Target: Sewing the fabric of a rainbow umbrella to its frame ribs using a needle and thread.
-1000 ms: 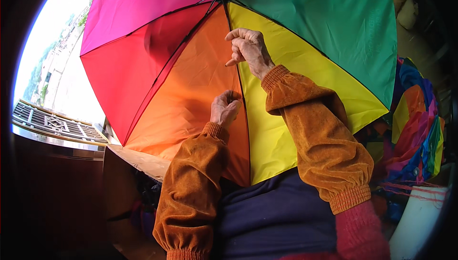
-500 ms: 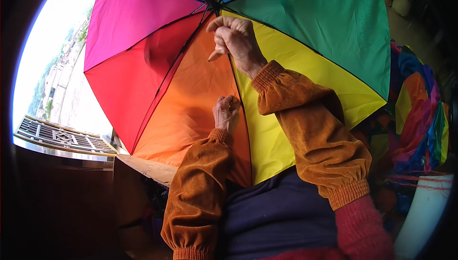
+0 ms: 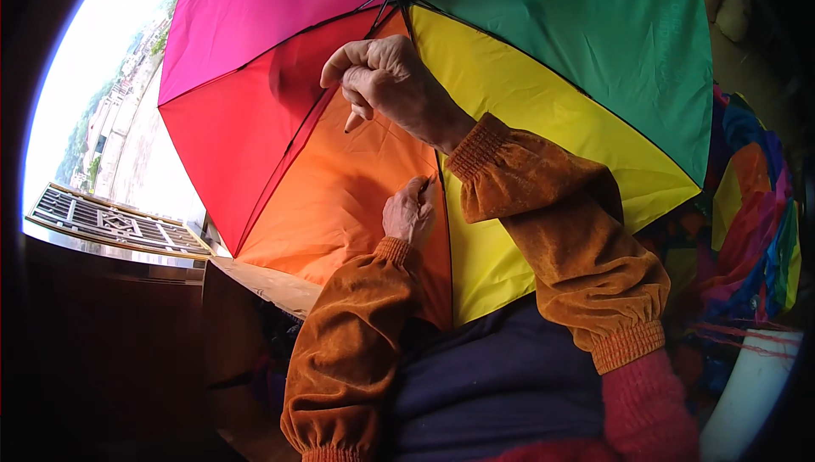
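A rainbow-coloured umbrella [image 3: 331, 216] is spread wide before me, its dark ribs and inner side showing. On the orange panel, close to the rib [image 3: 443, 207] bordering the yellow panel, my left hand [image 3: 407, 214] is closed in a pinch at the umbrella. Exactly what its fingertips grip there is too small to make out. Higher up, my right hand [image 3: 386, 80] hangs in front of the red and orange panels with curled fingers, thumb and forefinger close together. Anything held in it is hidden or too fine to see.
Crumpled multicoloured cloth [image 3: 747, 207] is heaped at the right, above a pale tube-like object [image 3: 755, 394] with reddish strands over its end. A metal railing [image 3: 119, 223] stands at the bright opening on the left. A brown board edge [image 3: 267, 284] shows under the umbrella.
My right hand has moved left and slightly down, away from the rib. The umbrella has shifted a little rightward in view, with my left hand staying at the same seam.
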### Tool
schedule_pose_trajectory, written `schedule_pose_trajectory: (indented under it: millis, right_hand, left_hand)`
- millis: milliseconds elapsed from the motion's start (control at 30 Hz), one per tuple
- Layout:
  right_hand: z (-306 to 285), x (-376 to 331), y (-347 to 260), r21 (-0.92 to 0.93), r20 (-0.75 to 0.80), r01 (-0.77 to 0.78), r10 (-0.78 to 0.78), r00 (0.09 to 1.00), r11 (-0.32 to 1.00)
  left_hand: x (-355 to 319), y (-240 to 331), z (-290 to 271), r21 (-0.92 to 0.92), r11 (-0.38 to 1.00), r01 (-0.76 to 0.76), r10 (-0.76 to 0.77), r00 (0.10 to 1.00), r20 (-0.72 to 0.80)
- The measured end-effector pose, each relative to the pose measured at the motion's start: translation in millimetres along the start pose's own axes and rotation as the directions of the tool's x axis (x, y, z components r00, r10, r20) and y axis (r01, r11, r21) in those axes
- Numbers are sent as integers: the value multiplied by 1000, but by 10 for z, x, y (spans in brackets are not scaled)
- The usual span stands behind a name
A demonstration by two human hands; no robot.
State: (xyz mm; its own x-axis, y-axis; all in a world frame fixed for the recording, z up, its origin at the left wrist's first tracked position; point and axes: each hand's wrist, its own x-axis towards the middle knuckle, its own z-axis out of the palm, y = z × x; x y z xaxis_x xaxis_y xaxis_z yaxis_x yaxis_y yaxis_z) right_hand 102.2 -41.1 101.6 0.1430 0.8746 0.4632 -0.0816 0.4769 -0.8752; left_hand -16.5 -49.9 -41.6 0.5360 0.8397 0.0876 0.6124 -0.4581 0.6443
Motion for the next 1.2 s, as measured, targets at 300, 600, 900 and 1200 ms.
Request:
schedule_pose_trajectory:
  millis: [300, 600, 900, 1200]
  right_hand:
    - [117, -21, -61, 57, 20, -12, 11, 1000, 998]
    - [87, -43, -100, 62, -28, -13, 15, 1000, 998]
    - [24, -52, -148, 97, -69, 3, 4, 998, 995]
    - [27, -39, -129, 100, -97, 10, 0, 995, 995]
  left_hand:
    - [80, -150, 67, -27, 1000, -2, 2, 1000, 7]
    - [37, -83, -5, -107, 994, -28, 31, 999, 21]
    - [54, 9, 63, -43, 997, -56, 57, 998, 2]
    - [74, 18, 35, -145, 989, -1, 1, 1000, 3]
